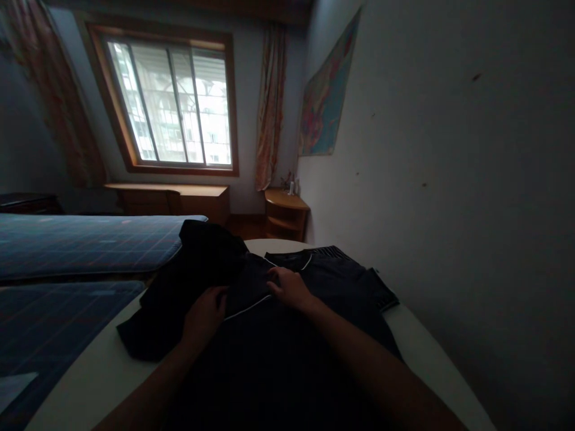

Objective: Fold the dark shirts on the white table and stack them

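A dark short-sleeved shirt [278, 353] with thin white piping and striped shoulder panels lies spread on a round pale table [108, 371]. My left hand [206, 314] rests on the cloth left of the piped line, its fingers slightly bent and apart. Farther right, my right hand [290, 287] touches the shirt just below the neckline, thumb and fingers spread. Neither hand shows cloth gripped between its fingers. Beyond my left hand sits a bunched black cloth [211, 248]; in the dim light I cannot tell whether it is a separate garment.
Blue plaid mattresses [90, 245] lie to the left of the table. A bare wall [426, 149] with a map [330, 90] runs along the right. At the back are a wooden desk [202, 190], a corner shelf [287, 200] and a barred window [175, 102].
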A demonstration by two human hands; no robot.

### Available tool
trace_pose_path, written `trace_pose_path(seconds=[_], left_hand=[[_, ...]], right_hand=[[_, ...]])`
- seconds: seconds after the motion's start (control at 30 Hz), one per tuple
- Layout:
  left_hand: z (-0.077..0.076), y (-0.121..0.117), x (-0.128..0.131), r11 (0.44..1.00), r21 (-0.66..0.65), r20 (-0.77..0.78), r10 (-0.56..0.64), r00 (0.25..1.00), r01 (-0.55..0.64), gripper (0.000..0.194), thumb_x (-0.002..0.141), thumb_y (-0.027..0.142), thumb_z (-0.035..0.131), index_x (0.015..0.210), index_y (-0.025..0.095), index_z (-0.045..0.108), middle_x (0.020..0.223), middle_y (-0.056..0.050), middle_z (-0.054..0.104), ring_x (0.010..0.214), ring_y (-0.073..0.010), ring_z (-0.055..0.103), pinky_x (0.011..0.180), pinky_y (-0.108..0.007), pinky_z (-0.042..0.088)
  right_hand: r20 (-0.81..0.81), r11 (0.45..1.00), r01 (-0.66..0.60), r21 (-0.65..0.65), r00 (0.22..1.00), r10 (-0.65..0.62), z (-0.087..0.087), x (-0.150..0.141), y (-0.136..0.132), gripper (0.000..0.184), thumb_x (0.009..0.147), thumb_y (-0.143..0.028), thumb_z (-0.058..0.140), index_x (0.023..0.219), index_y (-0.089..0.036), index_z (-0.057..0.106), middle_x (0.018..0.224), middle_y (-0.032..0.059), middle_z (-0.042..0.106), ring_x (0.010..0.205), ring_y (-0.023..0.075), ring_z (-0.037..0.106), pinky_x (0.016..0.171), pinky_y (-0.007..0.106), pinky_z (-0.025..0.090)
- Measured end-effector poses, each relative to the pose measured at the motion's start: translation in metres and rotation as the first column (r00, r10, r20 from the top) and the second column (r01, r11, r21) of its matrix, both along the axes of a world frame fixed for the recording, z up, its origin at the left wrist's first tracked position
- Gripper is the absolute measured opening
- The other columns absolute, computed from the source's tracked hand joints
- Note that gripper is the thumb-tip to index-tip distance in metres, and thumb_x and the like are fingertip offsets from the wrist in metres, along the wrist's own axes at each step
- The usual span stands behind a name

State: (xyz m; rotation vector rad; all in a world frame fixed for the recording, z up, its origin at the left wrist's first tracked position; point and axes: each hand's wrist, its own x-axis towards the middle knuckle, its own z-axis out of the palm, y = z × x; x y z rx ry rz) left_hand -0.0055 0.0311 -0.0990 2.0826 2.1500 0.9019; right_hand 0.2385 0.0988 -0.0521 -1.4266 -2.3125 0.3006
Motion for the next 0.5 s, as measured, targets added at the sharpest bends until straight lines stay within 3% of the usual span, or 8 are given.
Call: trace_pose_path(seconds=[0.1, 0.17, 0.23, 0.33, 0.4, 0.5], left_hand=[[0.003, -0.002, 0.006, 0.993, 0.097, -0.111, -0.049, 0.993, 0.060, 0.036, 0.092, 0.032, 0.046, 0.118, 0.020, 0.067, 0.123, -0.012, 0.065, 0.110, -0.0269, 0.061, 0.100, -0.041, 0.045], [0.005, -0.007, 0.014, 0.978, 0.136, -0.138, -0.139, 0.981, 0.157, 0.038, 0.092, 0.033, 0.047, 0.120, 0.020, 0.067, 0.129, -0.012, 0.062, 0.116, -0.0279, 0.059, 0.103, -0.043, 0.044], [0.005, -0.012, 0.023, 0.952, 0.123, -0.126, -0.266, 0.956, 0.281, 0.039, 0.092, 0.035, 0.048, 0.126, 0.022, 0.065, 0.135, -0.010, 0.059, 0.122, -0.0268, 0.056, 0.107, -0.044, 0.042], [0.000, -0.019, 0.032, 0.908, 0.005, -0.088, -0.418, 0.904, 0.420, 0.044, 0.092, 0.037, 0.052, 0.134, 0.028, 0.059, 0.144, -0.007, 0.053, 0.130, -0.0258, 0.051, 0.112, -0.046, 0.038], [-0.004, -0.021, 0.034, 0.886, -0.074, -0.074, -0.462, 0.884, 0.458, 0.044, 0.092, 0.037, 0.053, 0.135, 0.031, 0.058, 0.147, -0.005, 0.050, 0.135, -0.0264, 0.047, 0.114, -0.049, 0.034], [-0.007, -0.022, 0.032, 0.872, -0.117, -0.055, -0.484, 0.873, 0.476, 0.042, 0.092, 0.037, 0.053, 0.134, 0.033, 0.058, 0.150, -0.004, 0.047, 0.138, -0.0269, 0.043, 0.115, -0.051, 0.031]], right_hand=[[0.076, 0.989, 0.132, 0.071, 0.988, -0.137, 0.015, 0.040, -0.001, 0.023, 0.090, -0.031, 0.058, 0.111, -0.023, 0.065, 0.111, 0.0076, 0.071, 0.102, 0.0228, 0.065, 0.084, 0.033, 0.042], [0.135, 0.951, 0.288, 0.113, 0.944, -0.302, 0.027, 0.078, 0.001, 0.025, 0.090, -0.029, 0.056, 0.112, -0.021, 0.065, 0.109, 0.0094, 0.071, 0.102, 0.0249, 0.065, 0.083, 0.034, 0.043], [0.149, 0.880, 0.459, 0.121, 0.868, -0.473, 0.036, 0.120, 0.002, 0.029, 0.090, -0.033, 0.055, 0.116, -0.021, 0.063, 0.110, 0.0111, 0.071, 0.103, 0.0259, 0.065, 0.082, 0.034, 0.045], [0.137, 0.702, 0.697, 0.148, 0.688, -0.713, 0.040, 0.176, -0.001, 0.036, 0.091, -0.037, 0.053, 0.122, -0.019, 0.060, 0.112, 0.0140, 0.069, 0.105, 0.0275, 0.065, 0.083, 0.036, 0.047], [0.163, 0.606, 0.780, 0.155, 0.585, -0.795, 0.037, 0.203, -0.005, 0.039, 0.092, -0.041, 0.050, 0.120, -0.017, 0.062, 0.114, 0.0174, 0.068, 0.107, 0.0308, 0.064, 0.084, 0.040, 0.048], [0.221, 0.547, 0.831, 0.095, 0.519, -0.826, 0.026, 0.223, -0.007, 0.048, 0.091, -0.053, 0.047, 0.112, -0.014, 0.068, 0.113, 0.0217, 0.067, 0.109, 0.0353, 0.063, 0.086, 0.047, 0.048]])
